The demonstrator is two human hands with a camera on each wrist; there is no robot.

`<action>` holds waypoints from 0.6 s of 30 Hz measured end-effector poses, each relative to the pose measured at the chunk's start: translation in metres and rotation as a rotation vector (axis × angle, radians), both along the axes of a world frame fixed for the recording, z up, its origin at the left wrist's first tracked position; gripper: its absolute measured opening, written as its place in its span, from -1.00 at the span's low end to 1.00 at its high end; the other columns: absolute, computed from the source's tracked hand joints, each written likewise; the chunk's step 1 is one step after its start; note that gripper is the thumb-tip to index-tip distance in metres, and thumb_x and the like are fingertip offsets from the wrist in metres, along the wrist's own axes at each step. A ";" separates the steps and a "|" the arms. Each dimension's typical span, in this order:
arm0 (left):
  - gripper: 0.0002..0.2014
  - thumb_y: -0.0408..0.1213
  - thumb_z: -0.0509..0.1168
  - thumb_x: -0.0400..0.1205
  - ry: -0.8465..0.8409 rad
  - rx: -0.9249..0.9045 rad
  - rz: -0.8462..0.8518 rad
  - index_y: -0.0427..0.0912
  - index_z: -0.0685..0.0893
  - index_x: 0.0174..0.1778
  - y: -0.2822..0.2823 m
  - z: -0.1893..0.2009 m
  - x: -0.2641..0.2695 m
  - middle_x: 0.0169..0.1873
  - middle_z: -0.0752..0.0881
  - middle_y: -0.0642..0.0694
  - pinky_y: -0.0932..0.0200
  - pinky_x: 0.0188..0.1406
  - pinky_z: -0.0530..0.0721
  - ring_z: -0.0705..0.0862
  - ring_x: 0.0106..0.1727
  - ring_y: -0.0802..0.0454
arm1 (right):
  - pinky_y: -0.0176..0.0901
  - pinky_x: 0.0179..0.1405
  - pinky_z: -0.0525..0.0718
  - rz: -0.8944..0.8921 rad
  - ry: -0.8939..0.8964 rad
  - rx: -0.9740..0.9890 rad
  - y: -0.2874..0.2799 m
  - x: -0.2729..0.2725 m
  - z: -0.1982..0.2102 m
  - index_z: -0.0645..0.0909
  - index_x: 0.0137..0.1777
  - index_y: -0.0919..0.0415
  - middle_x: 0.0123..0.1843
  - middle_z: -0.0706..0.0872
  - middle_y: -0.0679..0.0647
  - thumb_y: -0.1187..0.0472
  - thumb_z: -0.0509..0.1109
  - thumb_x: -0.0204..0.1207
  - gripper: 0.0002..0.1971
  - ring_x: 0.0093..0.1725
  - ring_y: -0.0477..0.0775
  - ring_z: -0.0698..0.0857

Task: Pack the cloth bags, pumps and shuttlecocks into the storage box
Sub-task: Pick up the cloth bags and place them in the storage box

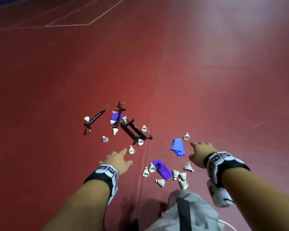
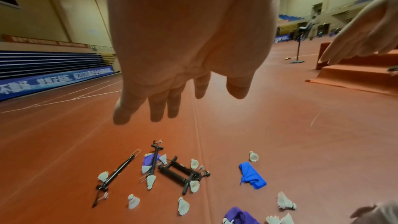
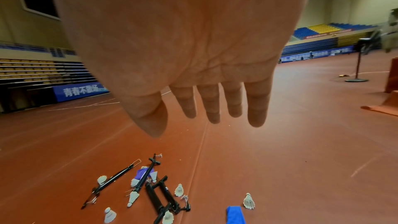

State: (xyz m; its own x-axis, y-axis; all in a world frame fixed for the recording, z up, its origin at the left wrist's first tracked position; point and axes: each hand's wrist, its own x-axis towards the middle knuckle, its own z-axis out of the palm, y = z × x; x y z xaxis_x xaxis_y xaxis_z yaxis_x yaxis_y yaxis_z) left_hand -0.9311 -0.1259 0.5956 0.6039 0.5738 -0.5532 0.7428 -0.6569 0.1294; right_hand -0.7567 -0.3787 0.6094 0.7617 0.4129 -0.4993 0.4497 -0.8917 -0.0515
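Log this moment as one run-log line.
left hand open, empty | right hand open, empty | pumps, shuttlecocks, blue cloth bag on floor

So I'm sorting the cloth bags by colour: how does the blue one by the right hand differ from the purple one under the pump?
The blue cloth bag lies in the open with nothing on it; the purple cloth bag has a black pump lying across it. The blue one sits near the right hand; the purple one lies farther off, among the pumps. Shuttlecocks touch the purple one; none touch the blue. Both lie crumpled on the red floor.
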 end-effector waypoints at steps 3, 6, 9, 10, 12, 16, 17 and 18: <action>-0.34 0.18 0.18 0.63 -0.027 0.014 -0.092 0.30 0.12 0.65 0.001 0.004 0.043 0.65 0.24 -0.06 -0.41 0.56 0.12 0.25 0.63 -0.15 | -0.11 0.43 0.32 -0.003 0.000 0.016 0.000 0.023 0.005 0.29 0.58 0.12 0.52 0.46 0.11 0.11 0.15 0.65 -0.51 0.49 0.19 0.40; -0.36 0.18 0.17 0.64 -0.007 0.045 -0.145 0.30 0.13 0.65 0.010 0.005 0.089 0.66 0.21 -0.05 -0.41 0.56 0.09 0.22 0.65 -0.13 | -0.11 0.45 0.30 -0.051 0.034 0.042 -0.001 0.055 0.005 0.25 0.60 0.09 0.55 0.42 0.09 0.10 0.16 0.66 -0.49 0.52 0.18 0.37; -0.36 0.20 0.16 0.64 0.030 0.044 -0.155 0.29 0.14 0.65 0.017 0.002 0.131 0.68 0.18 -0.07 -0.42 0.57 0.11 0.21 0.66 -0.16 | -0.09 0.45 0.33 -0.111 0.079 0.045 -0.004 0.092 -0.008 0.25 0.61 0.10 0.53 0.44 0.12 0.08 0.19 0.63 -0.45 0.50 0.19 0.40; -0.37 0.20 0.16 0.64 0.037 0.043 -0.156 0.29 0.15 0.65 0.018 0.000 0.146 0.68 0.17 -0.06 -0.41 0.57 0.13 0.23 0.65 -0.17 | -0.08 0.45 0.36 -0.142 0.105 0.038 -0.006 0.103 -0.015 0.24 0.62 0.11 0.53 0.44 0.13 0.07 0.21 0.61 -0.42 0.49 0.21 0.41; -0.39 0.19 0.16 0.64 0.035 0.030 -0.164 0.29 0.20 0.64 0.017 -0.006 0.176 0.66 0.22 -0.05 -0.35 0.56 0.21 0.31 0.61 -0.17 | -0.06 0.45 0.39 -0.193 0.149 0.018 -0.013 0.125 -0.027 0.23 0.64 0.10 0.54 0.42 0.13 0.06 0.22 0.58 -0.39 0.50 0.25 0.40; -0.37 0.20 0.19 0.59 0.049 -0.020 -0.214 0.27 0.26 0.62 0.009 -0.029 0.217 0.62 0.29 -0.06 -0.29 0.50 0.34 0.43 0.54 -0.14 | -0.02 0.46 0.41 -0.209 0.168 -0.064 -0.032 0.160 -0.046 0.26 0.63 0.10 0.54 0.43 0.15 0.04 0.23 0.56 -0.38 0.51 0.28 0.41; -0.37 0.20 0.19 0.59 0.069 -0.024 -0.236 0.28 0.26 0.62 0.008 -0.034 0.226 0.62 0.28 -0.05 -0.31 0.51 0.31 0.42 0.54 -0.13 | -0.03 0.45 0.42 -0.223 0.172 -0.082 -0.033 0.167 -0.048 0.26 0.62 0.10 0.54 0.44 0.15 0.04 0.23 0.56 -0.39 0.50 0.27 0.42; -0.37 0.20 0.19 0.60 0.084 -0.027 -0.253 0.29 0.25 0.62 0.006 -0.036 0.236 0.63 0.27 -0.04 -0.33 0.52 0.27 0.40 0.56 -0.13 | -0.03 0.45 0.43 -0.238 0.174 -0.093 -0.034 0.176 -0.051 0.25 0.62 0.09 0.54 0.44 0.14 0.03 0.22 0.57 -0.39 0.49 0.27 0.43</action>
